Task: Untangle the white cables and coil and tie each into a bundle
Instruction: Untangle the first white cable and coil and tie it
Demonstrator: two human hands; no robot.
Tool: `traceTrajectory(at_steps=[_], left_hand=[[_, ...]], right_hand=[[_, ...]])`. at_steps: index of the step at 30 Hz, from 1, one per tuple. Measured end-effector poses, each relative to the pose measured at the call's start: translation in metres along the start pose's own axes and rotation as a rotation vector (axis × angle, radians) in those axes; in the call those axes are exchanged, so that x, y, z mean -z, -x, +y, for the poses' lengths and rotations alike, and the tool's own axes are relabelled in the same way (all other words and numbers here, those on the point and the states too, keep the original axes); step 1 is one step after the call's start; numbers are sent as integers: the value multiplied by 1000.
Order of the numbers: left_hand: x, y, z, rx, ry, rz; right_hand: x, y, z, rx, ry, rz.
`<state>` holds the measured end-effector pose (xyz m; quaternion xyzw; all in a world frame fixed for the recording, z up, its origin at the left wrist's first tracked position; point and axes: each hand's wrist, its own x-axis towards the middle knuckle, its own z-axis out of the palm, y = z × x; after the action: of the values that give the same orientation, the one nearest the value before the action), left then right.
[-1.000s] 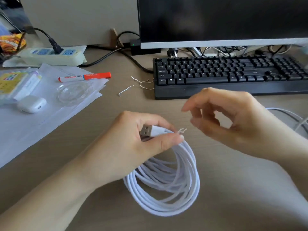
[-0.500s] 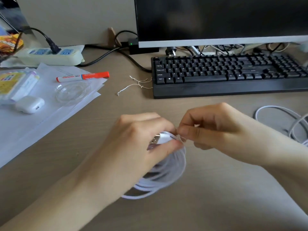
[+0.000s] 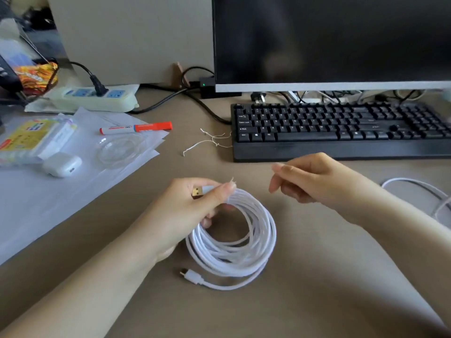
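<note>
A white cable coil lies on the desk in front of me. My left hand grips the top of the coil, with the gold USB plug sticking out between thumb and fingers. A thin twist tie pokes up at my thumb tip. The coil's small connector trails loose at the bottom. My right hand hovers to the right of the coil, its fingers loosely curled and holding nothing. A second white cable lies loose at the right edge.
Spare twist ties lie left of the black keyboard, under the monitor. On the left sit papers, an orange marker, a white earbud case, a clear bag and a power strip.
My right hand let go of the twist tie and drew back to the right. The coil has dropped flat onto the desk, still held in my left hand.
</note>
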<state>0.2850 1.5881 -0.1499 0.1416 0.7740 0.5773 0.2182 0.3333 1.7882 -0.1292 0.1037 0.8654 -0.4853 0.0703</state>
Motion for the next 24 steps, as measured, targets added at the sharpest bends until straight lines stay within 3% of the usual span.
traceTrajectory(at_steps=[2,5,7,11,16,21,24], left_hand=[[5,-7,-10,40,-44,49],[8,-11,-18,-101,-273,191],[9,-10,-20,-215,-455,259],[13,-11,-20,-404,-503,311],[18,-3,-6,-621,-589,264],[29,-9,-6,-573,-578,321],[35,-16,-13,-518,-559,352]], right_hand=[[-5,-22,-8,159,223,100],[-23,-66,-25,372,497,259],[-37,-96,-36,418,771,310],[-52,-132,-50,354,1200,282],[-50,-142,-61,261,1271,209],[-48,-140,-60,251,1271,93],[-39,-141,-62,248,1116,28]])
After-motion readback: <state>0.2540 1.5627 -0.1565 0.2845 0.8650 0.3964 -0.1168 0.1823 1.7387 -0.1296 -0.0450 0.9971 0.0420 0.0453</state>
